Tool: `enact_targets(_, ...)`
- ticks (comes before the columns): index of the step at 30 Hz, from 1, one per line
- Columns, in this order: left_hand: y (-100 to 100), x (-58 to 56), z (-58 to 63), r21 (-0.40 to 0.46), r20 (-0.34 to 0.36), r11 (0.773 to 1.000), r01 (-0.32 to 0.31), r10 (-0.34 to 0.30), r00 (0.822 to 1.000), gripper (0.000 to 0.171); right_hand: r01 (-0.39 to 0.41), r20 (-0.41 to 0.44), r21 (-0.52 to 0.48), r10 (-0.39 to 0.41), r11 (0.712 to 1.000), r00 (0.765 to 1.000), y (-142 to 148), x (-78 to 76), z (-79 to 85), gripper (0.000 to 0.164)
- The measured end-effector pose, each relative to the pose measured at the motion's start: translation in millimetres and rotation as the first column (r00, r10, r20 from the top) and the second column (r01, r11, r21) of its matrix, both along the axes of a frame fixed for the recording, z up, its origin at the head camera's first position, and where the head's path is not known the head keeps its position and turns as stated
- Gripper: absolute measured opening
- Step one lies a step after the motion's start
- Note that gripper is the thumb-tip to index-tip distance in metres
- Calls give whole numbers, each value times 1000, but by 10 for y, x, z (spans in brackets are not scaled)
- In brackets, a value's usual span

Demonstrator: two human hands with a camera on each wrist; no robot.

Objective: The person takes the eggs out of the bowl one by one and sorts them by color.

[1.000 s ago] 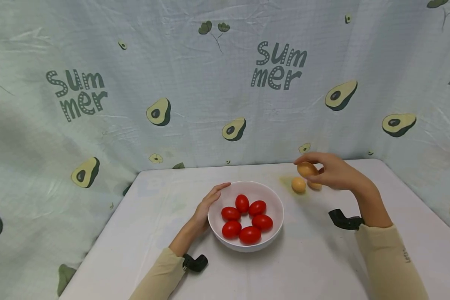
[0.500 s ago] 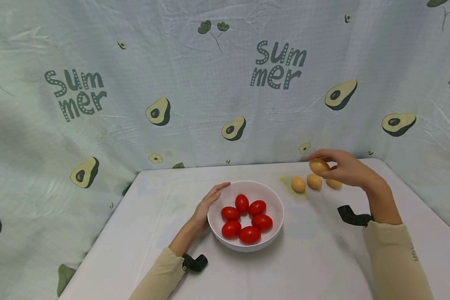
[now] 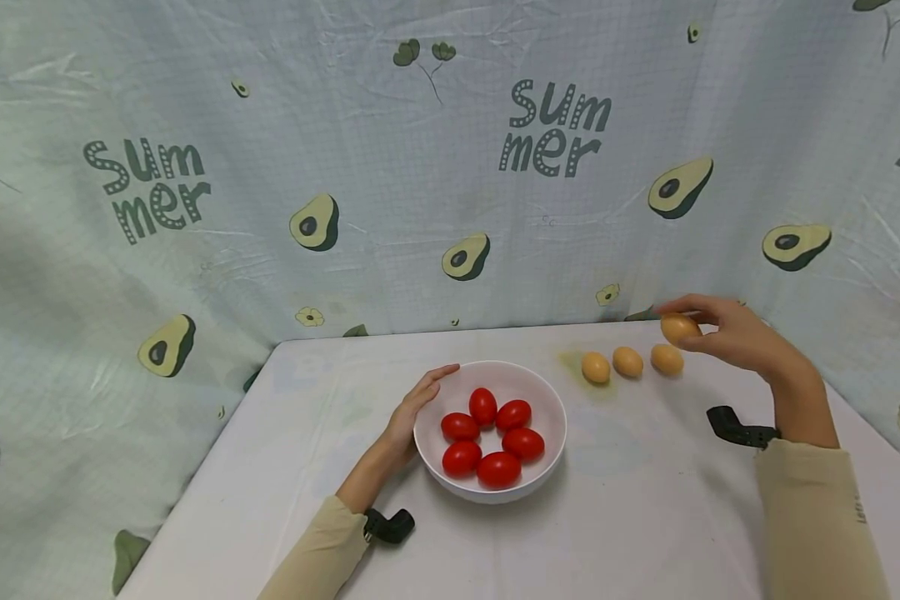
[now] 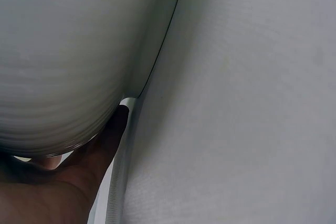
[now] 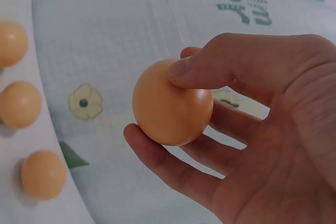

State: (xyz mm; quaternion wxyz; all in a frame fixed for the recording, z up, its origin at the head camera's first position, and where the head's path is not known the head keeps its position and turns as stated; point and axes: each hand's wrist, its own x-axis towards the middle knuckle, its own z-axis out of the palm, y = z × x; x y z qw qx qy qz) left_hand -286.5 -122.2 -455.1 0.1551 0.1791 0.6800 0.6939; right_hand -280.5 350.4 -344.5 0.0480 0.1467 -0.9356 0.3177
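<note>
My right hand (image 3: 742, 332) pinches a light-brown egg (image 5: 165, 109) between thumb and fingers. In the head view, this egg (image 3: 677, 330) is raised just above the rightmost of three brown eggs lying in a row, the right egg (image 3: 667, 360), the middle egg (image 3: 627, 362) and the left egg (image 3: 596, 368). A white bowl (image 3: 547, 398) contains several smooth red egg-shaped pieces (image 3: 498, 470) arranged in a ring. Against the bowl's left outer side rests my left hand (image 3: 405, 419), its fingers extended along the wall. The left wrist view shows part of that hand (image 4: 58, 192) against the bowl (image 4: 58, 56).
The white table (image 3: 315, 392) carries the bowl and eggs. Behind it hangs a pale cloth (image 3: 390, 167) printed with avocados and lettering, close to the table's back edge. A yellowish patch marks the tabletop by the left egg.
My right hand has moved right with the held egg, passing above the row and leaving the three lying eggs in full view. The left hand and bowl have stayed in place.
</note>
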Motion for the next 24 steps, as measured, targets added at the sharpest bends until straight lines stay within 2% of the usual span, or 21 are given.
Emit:
enact_targets(13,9,2,6,-1,2,1000,-4,4,1000,51,84,93,-27,-81,996,992,405,-104,-291,50)
enact_targets(17,8,-1,4,-3,1,1000,-4,4,1000,51,116,89,-54,-111,992,990,506,-139,-422,49)
enact_targets(20,8,-2,2,-2,7,1000,-8,8,1000,51,162,103,-66,-155,984,983,571,-168,-537,50)
enact_targets(24,7,-1,0,-3,12,1000,-14,14,1000,51,216,164,-77,-202,973,966,631,-196,-652,55)
